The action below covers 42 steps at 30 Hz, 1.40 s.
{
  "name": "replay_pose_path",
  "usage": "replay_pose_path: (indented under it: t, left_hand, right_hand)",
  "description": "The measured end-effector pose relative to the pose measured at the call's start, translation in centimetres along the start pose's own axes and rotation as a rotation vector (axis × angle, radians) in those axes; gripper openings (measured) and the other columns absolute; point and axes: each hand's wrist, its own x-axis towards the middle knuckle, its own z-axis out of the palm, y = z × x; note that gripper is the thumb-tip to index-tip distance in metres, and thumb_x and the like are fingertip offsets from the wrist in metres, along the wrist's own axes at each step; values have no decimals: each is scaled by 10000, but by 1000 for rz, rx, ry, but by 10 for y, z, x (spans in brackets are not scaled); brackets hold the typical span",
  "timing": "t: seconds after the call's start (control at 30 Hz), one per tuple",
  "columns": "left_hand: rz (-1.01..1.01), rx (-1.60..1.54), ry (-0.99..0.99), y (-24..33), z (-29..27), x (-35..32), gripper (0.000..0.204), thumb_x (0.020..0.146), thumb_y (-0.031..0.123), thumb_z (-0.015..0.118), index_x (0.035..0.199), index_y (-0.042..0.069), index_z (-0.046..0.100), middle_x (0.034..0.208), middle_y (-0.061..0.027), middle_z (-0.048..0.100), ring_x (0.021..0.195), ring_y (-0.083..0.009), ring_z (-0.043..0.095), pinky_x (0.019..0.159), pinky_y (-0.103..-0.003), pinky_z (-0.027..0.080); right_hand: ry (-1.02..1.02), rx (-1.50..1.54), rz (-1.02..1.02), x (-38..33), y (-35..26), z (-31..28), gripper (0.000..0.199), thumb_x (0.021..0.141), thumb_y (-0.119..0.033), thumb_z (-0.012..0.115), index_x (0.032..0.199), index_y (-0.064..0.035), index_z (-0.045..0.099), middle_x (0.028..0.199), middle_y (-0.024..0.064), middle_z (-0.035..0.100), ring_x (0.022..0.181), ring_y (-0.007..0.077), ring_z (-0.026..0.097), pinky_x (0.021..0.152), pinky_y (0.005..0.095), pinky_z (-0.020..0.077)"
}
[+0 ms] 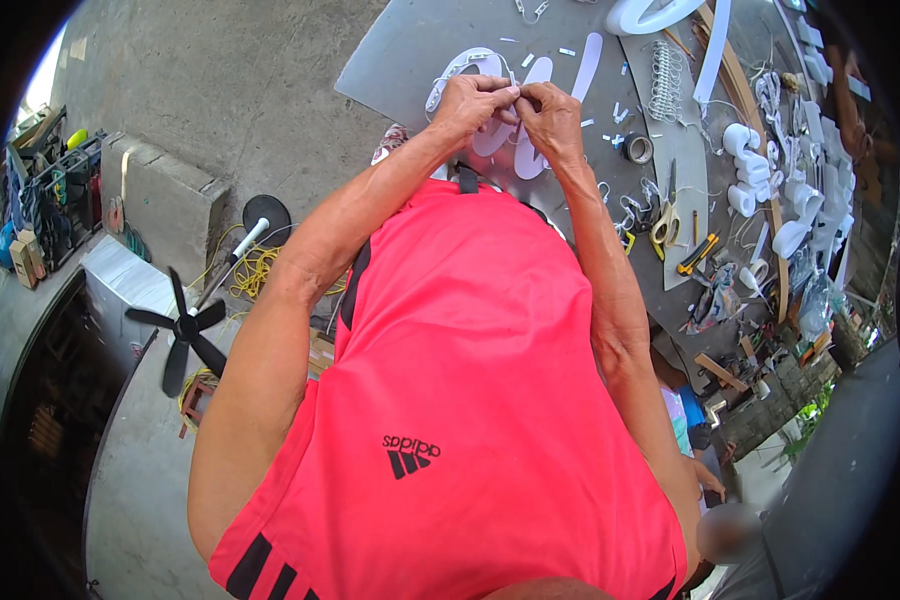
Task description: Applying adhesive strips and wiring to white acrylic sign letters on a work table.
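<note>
My left hand (470, 106) and my right hand (552, 124) meet over the far edge of a grey metal table (395, 65). Both are closed, fingertips pinched together on a thin white wire (511, 68). That wire leads to a string of small white light modules (457, 67), which lies along a flat white curved cut-out under my left hand. A second pale cut-out (528, 160) lies beneath my right hand, and a long white strip (588, 65) rests just beyond it. Where exactly the fingertips touch the wire is too small to make out.
Right of my right hand lie a black tape roll (637, 149), yellow-handled scissors (662, 228) and an orange-black utility knife (697, 255). Coiled module wire (667, 82) and white shaped pieces (750, 170) lie farther right. A black-bladed fan (185, 326) stands left; another person is at lower right.
</note>
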Motion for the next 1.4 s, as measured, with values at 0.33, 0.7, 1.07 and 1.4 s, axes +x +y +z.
replay_pose_path:
  t: [0.33, 0.7, 1.07, 1.4]
  left_hand:
    - [26, -34, 17, -13, 6, 3, 203, 926, 153, 725, 1038, -16, 726, 873, -57, 743, 649, -65, 663, 497, -196, 461]
    - [37, -96, 45, -14, 12, 3, 146, 904, 65, 719, 988, -54, 729, 805, -82, 722, 590, -77, 612, 495, -225, 488]
    - [-7, -51, -18, -10, 12, 3, 199, 921, 138, 730, 1041, -21, 731, 870, -73, 735, 624, -54, 604, 489, -197, 446]
    - [-32, -45, 19, 4, 14, 2, 257, 810, 227, 831, 919, 1, 772, 716, -42, 696, 591, -56, 589, 452, -199, 363]
  right_hand:
    - [-272, 290, 314, 20, -4, -25, 257, 931, -252, 693, 988, -7, 744, 697, 36, 675, 593, 86, 603, 513, 249, 475]
    - [-338, 512, 346, 32, 13, -23, 225, 894, -195, 746, 951, 22, 731, 691, 23, 650, 585, 72, 542, 489, 238, 398]
    - [-62, 174, 258, 38, 28, -25, 197, 957, -69, 558, 1054, 45, 687, 846, 115, 710, 665, 185, 671, 615, 317, 550]
    - [-118, 151, 147, -5, -1, -29, 367, 859, -239, 777, 1089, 10, 637, 962, 155, 743, 866, 232, 735, 752, 349, 584]
